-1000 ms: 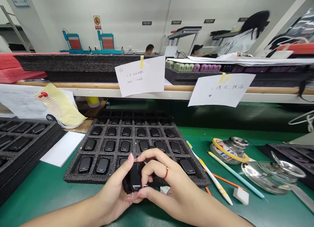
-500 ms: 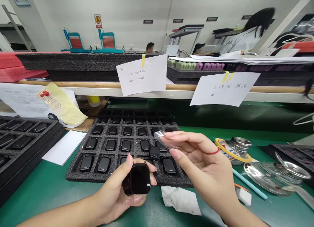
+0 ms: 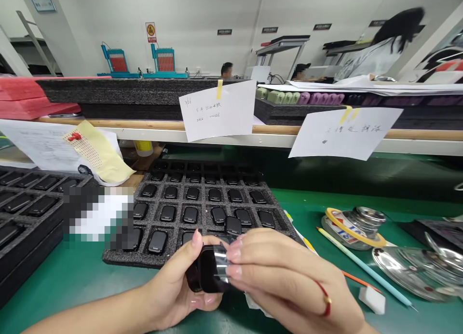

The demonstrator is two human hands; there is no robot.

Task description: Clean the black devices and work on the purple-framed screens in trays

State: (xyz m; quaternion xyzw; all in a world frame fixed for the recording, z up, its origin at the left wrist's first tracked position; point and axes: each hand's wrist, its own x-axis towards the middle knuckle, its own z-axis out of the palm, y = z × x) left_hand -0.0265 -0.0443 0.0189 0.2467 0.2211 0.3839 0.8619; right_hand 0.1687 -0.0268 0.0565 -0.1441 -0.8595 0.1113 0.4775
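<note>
My left hand (image 3: 172, 282) is closed around a black smartwatch body (image 3: 207, 273), its dark glossy screen turned up toward me. Over the right part of that screen lies my right hand (image 3: 289, 271), fingers together, the tips at the screen's edge. A shiny clear film (image 3: 220, 262) shows at these fingertips against the glass; how far it sticks to the screen I cannot tell. Behind both hands, a black foam tray (image 3: 125, 258) holds rows of similar watch bodies. One watch body (image 3: 233, 225) rests on top of the tray's dividers, just beyond my right fingers.
Another foam tray (image 3: 36, 242) with watch bodies stands at left. To the right are a light-blue pen-like tool (image 3: 376, 273), an orange stick (image 3: 358, 279), a white block (image 3: 372, 300) and metal-topped glass dispensers (image 3: 408, 266). A shelf (image 3: 271, 137) with hanging paper notes crosses behind.
My right hand has come down and left with the clear film, from above the tray onto the watch screen. The left hand still holds the watch body. The view has shifted slightly.
</note>
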